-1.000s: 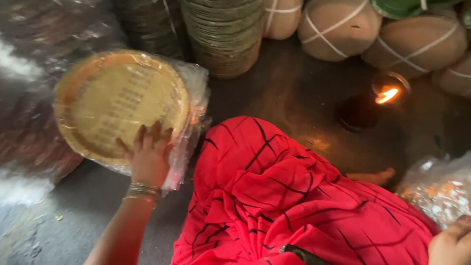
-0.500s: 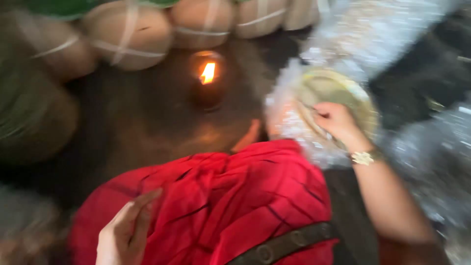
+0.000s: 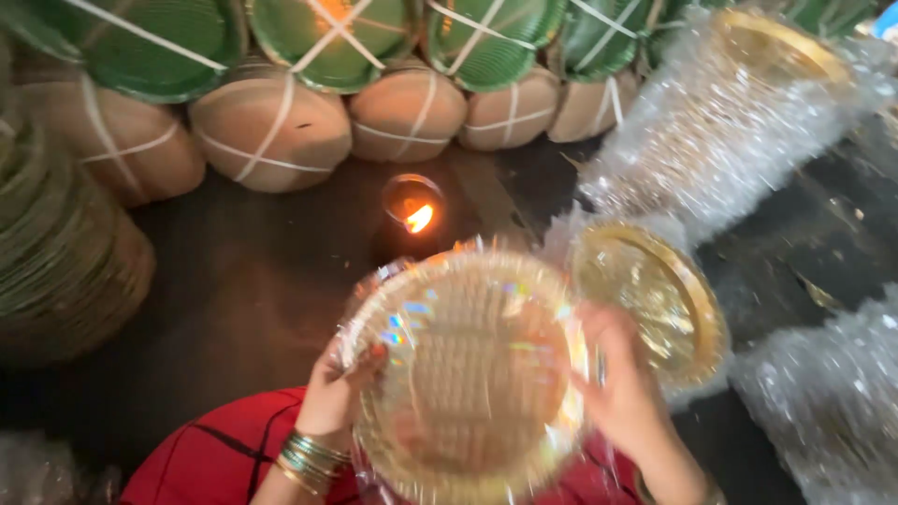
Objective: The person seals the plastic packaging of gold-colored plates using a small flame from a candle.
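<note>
1. Head view, far left: a tall stack of greenish paper plates [image 3: 65, 252] lies on its side on the dark floor [image 3: 234, 290], beside tied bundles of green plates [image 3: 159, 37] and brown bundles [image 3: 271, 126] along the back.
2. A second ago the left hand alone pressed a plastic-wrapped plate out to the left; half a second ago the right hand reached for one on the right. Now a wrapped gold plate [image 3: 463, 360] sits in front of the body, over the red-clad lap [image 3: 215, 458], so the work has moved to the centre.
3. The left hand [image 3: 337, 397], bangles at the wrist, curls its fingers around the plate's left rim.
4. A small lit oil lamp [image 3: 413, 215] burns on the floor just behind the plate.
5. The right hand [image 3: 622, 388] grips the right rim, fingers closed on the wrap.
6. Just beside it lies another gold plate [image 3: 659, 299] in plastic, with a long wrapped stack [image 3: 739, 122] behind.
</note>
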